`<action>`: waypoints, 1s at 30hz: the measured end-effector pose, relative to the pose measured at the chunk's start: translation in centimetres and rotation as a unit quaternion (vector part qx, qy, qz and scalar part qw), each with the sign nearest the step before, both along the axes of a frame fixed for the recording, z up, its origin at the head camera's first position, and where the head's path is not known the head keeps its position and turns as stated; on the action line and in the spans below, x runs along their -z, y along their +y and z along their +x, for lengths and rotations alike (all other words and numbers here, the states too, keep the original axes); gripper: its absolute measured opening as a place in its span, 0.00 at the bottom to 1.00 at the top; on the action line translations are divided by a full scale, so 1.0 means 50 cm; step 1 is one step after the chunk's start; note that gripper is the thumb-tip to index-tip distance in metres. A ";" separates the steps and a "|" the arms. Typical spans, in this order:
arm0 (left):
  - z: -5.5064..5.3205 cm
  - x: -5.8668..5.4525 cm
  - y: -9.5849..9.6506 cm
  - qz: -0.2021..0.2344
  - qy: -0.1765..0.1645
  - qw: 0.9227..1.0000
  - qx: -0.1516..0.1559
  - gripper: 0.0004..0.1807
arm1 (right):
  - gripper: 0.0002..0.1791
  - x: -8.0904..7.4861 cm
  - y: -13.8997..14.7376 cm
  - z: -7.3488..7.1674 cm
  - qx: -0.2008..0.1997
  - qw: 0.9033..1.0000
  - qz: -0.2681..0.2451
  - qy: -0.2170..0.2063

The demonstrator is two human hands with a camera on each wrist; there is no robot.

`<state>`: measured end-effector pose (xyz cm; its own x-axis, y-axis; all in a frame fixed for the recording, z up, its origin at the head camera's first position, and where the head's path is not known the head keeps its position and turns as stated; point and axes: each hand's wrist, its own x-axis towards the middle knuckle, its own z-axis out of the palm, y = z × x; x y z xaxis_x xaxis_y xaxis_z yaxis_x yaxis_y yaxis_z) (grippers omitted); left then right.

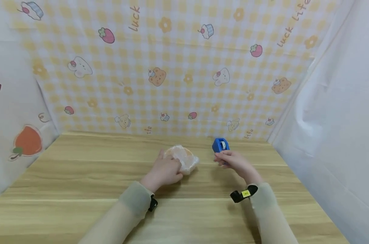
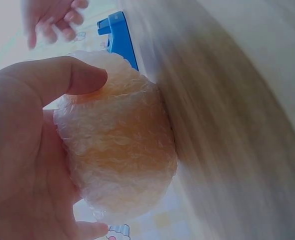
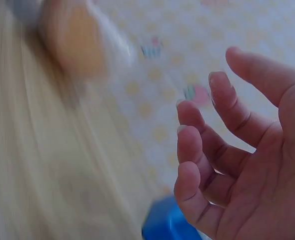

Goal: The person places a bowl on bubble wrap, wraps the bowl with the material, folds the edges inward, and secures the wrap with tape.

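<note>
A round, orange-toned thing wrapped in clear bubble wrap (image 1: 187,162) rests on the wooden table near the middle in the head view. My left hand (image 1: 167,171) grips this bundle (image 2: 122,145), its thumb over the near side in the left wrist view; most of the other fingers are hidden behind the wrap. To the right, a blue tape dispenser (image 1: 218,145) with a white roll stands near the back edge. My right hand (image 1: 234,164) is just in front of the dispenser, overlapping it in the head view. In the right wrist view its fingers (image 3: 190,145) are loosely bent, with nothing between them.
The wooden table (image 1: 81,189) runs back to a yellow checked cloth (image 1: 178,98) with printed cartoons. White sheets (image 1: 340,112) hang on both sides. A black strap camera (image 1: 243,194) sits on the right wrist, another on the left.
</note>
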<state>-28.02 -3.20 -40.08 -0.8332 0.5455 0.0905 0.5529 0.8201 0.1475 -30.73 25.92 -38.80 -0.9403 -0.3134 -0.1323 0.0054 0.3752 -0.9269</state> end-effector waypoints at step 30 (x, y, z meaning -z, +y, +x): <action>0.001 0.001 0.000 -0.006 -0.003 1.000 0.001 0.09 | 0.12 -0.042 -0.255 -0.096 -0.157 0.948 0.272 0.054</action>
<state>-27.99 -3.20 -40.14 -0.8326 0.5482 0.0789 0.5537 0.8206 0.1416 -35.56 13.16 -36.72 -0.8291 -0.4931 -0.2636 -0.2691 0.7651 -0.5849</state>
